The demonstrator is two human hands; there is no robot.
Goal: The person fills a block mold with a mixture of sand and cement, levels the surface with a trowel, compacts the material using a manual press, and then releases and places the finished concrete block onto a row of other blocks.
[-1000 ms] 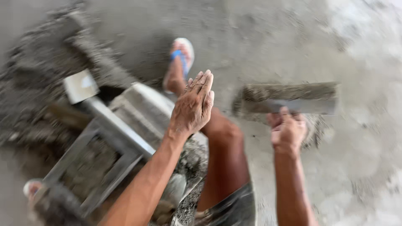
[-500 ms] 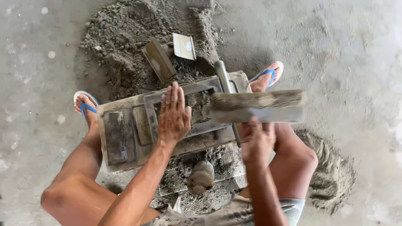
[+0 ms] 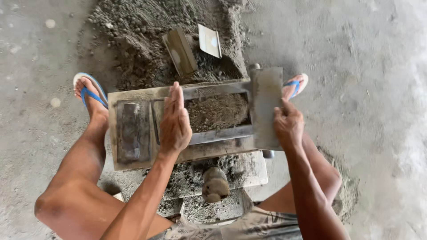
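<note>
Levelling the mix in the block mould

Squatting over the mould [image 3: 133,133], you press your left hand [image 3: 175,122] flat on its top, fingers straight and held together, palm down on the bar at the left end of the filled cavity. Your right hand [image 3: 288,126] grips the near edge of a flat board [image 3: 266,106], fingers curled round it, the board lying across the mould's right end. The mix [image 3: 217,111] sits in the cavity between your hands, heaped roughly to the rim. This looks like the striking-off step: fill done, surface not yet smooth. The next move, as I judge it, calls for steady downward pressure on the board and a firm left hand so the mould does not shift. Two trowels [image 3: 180,51] lie in the sand pile [image 3: 133,35] beyond, well apart from both hands.
</note>
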